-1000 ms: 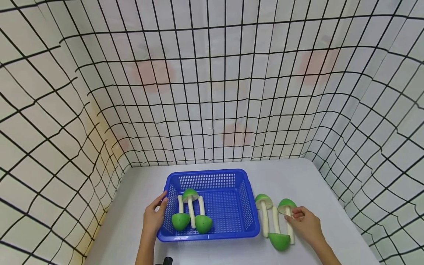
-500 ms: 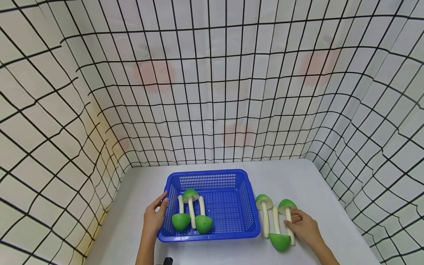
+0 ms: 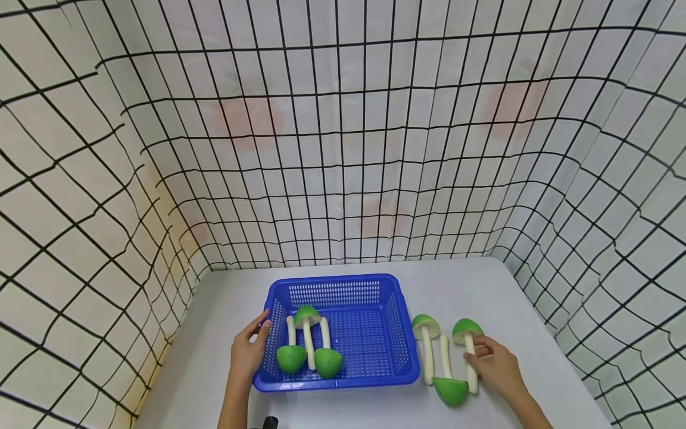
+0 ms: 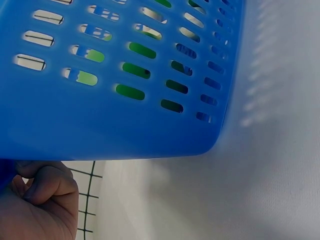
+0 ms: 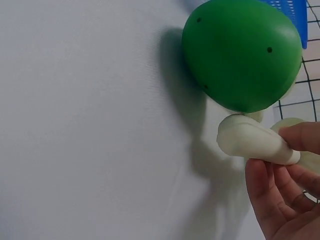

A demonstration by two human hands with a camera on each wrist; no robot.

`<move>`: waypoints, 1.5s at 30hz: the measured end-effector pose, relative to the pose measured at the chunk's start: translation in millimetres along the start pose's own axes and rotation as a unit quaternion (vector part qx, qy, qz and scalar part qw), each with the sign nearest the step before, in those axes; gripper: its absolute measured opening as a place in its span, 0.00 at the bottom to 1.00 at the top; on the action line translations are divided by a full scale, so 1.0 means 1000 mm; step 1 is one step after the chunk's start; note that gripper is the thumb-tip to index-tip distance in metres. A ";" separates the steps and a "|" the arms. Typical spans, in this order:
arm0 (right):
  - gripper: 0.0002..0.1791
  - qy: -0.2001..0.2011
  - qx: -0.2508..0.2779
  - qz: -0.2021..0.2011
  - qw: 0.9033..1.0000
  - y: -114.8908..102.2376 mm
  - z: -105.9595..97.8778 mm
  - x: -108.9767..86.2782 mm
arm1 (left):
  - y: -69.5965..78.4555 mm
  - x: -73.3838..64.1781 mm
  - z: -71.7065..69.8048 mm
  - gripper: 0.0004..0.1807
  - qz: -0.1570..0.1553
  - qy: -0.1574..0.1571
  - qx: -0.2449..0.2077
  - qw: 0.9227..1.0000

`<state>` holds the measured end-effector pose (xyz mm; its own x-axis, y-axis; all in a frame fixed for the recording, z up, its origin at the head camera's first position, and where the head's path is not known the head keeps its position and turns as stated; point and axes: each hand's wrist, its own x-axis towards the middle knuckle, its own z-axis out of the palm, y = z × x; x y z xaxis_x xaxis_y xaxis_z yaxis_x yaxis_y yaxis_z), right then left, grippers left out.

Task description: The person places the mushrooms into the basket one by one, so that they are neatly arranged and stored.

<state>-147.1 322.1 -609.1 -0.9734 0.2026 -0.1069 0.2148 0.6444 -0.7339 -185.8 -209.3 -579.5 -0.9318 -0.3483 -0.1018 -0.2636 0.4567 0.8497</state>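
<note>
A white wall point(image 3: 351, 149) with a black grid is rising on three sides, with faint reddish patches showing on it. Below it a white table point(image 3: 354, 411) is spreading out, and on this a blue slotted plastic basket point(image 3: 337, 383) is standing upright.

The person's left hand point(image 3: 250, 348) is grasping the basket at its left edge, fingers bending at the rim. The right hand point(image 3: 495, 364) is pinching the pale stem of the rightmost green-capped mushroom point(image 3: 468, 329) between thumb and fingers, to the right of the basket, with the cap pointing away from the person (whether the stem is touching the table is hard to tell).

Next to it a cap-near mushroom point(image 3: 451, 391) is lying with its dome toward the person, tiny dark dots showing on the green, and a cap-far mushroom point(image 3: 426, 329) is lying nearest the basket. Inside, in the left half, three more are resting side by side: a left mushroom point(image 3: 291, 360) and a right mushroom point(image 3: 329, 363) are pointing their caps toward the person, while a middle mushroom point(image 3: 308, 314) is pointing its cap away.

Near the left forearm, a small black object point(image 3: 271, 422) is poking in at the bottom edge
</note>
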 end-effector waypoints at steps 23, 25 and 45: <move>0.23 0.020 0.030 -0.055 0.998 -0.031 -0.021 0.003 | -0.001 -0.001 -0.001 0.29 0.001 -0.007 -0.005 1.000; 0.23 0.019 0.033 -0.061 0.997 -0.034 -0.022 0.004 | -0.001 0.000 -0.001 0.28 0.000 -0.006 -0.002 1.000; 0.22 0.023 0.084 -0.095 0.992 -0.068 -0.014 0.008 | 0.001 -0.001 -0.003 0.28 -0.004 -0.014 -0.006 1.000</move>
<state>-168.1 290.2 -551.1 -0.9895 0.1252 0.0719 0.0077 0.5433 -0.8395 -184.3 -210.5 -576.9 -0.9363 -0.3294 -0.1222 -0.2678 0.4439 0.8551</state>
